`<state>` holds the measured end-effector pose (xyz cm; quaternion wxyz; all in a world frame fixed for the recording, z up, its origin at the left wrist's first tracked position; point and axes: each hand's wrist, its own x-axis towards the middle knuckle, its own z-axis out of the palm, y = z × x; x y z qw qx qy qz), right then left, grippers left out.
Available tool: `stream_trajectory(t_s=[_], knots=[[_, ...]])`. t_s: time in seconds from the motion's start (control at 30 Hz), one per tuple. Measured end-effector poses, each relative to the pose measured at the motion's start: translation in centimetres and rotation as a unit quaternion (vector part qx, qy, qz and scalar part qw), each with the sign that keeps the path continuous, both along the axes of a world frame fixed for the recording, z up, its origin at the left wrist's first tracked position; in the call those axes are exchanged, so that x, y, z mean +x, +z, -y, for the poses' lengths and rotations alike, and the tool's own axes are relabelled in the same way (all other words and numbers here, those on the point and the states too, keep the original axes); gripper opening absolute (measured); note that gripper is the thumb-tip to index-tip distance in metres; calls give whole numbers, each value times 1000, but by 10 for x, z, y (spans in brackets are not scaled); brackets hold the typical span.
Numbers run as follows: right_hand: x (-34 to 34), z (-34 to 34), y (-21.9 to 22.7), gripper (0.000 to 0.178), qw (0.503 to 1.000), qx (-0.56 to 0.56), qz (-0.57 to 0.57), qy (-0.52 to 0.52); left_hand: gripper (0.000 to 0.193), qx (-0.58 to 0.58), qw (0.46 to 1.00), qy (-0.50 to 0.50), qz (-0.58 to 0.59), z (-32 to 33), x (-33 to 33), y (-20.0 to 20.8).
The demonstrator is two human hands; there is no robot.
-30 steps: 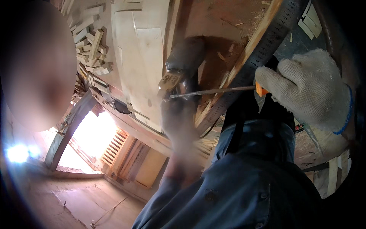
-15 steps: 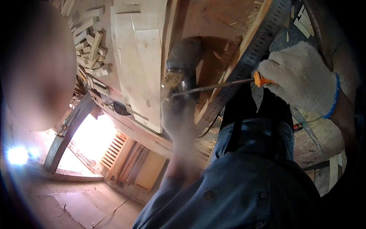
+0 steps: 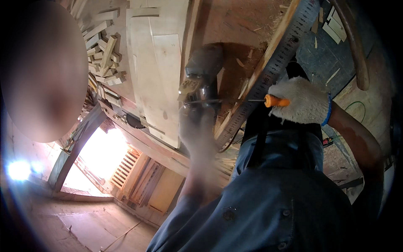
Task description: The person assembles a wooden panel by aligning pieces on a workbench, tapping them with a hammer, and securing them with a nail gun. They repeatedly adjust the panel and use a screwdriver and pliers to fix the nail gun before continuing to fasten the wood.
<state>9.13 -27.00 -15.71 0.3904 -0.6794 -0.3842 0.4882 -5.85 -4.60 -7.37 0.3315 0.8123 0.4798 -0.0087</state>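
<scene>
My right hand (image 3: 303,101), in a white knit glove with a blue cuff, is closed around the orange handle of a screwdriver (image 3: 276,101). Its thin shaft runs left across the ruler edge to a dark power tool (image 3: 205,63) with a yellowish metal plate on it. My left hand (image 3: 195,126), gloved and blurred, is closed on the near end of that tool, where the screwdriver's tip reaches. Just where the tip touches is hard to make out.
A long steel ruler (image 3: 289,40) lies along a wooden edge. Pale boards (image 3: 161,75) cover the bench, with a toothed circular saw blade (image 3: 134,121) beside them. Several wood offcuts (image 3: 105,59) are piled at the far left. A curved brown bar (image 3: 356,50) stands at right.
My right hand has moved left and slightly down toward my body, and the screwdriver's shaft now lies nearly level. My left hand and the power tool have barely moved.
</scene>
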Motion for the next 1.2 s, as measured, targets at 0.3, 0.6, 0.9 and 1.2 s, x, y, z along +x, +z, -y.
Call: stream_trajectory(t_s=[0.3,0.6,0.9,1.2], knots=[[-9,4,32,29,998,-21,4,-52,28,21,997,-62,-33,-11,-13,-1],[22,11,67,34,955,-88,282,29,35,24,997,-38,-60,-6,-3,5],[42,18,27,37,924,29,381,34,40,-18,999,-9,-50,-3,-7,1],[30,29,2,22,980,23,198,-5,44,20,993,-87,-83,12,-1,9]])
